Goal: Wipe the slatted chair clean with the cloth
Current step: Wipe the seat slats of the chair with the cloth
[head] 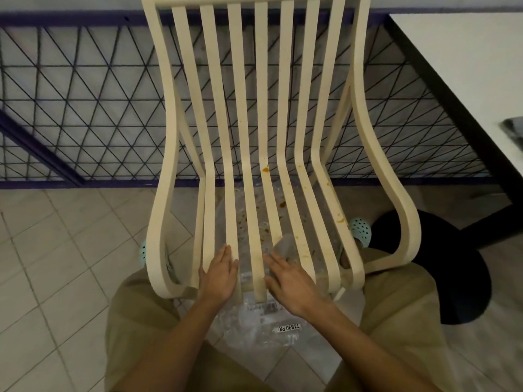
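Observation:
A cream slatted chair (263, 114) stands right in front of me, its slats running from the backrest down to the seat's front edge. Orange-brown stains dot the middle and right slats near the seat bend. My left hand (219, 274) lies flat with straight fingers on the left slats at the front edge. My right hand (291, 281) rests flat on the slats just right of the middle. No cloth shows in either hand. A clear plastic sheet (263, 326) with a printed label lies on the floor under the seat.
A dark metal lattice railing (85, 108) runs behind the chair. A white table (464, 69) with a dark frame stands at the right, and a black round base (441, 267) sits on the tiled floor beside the chair's right arm.

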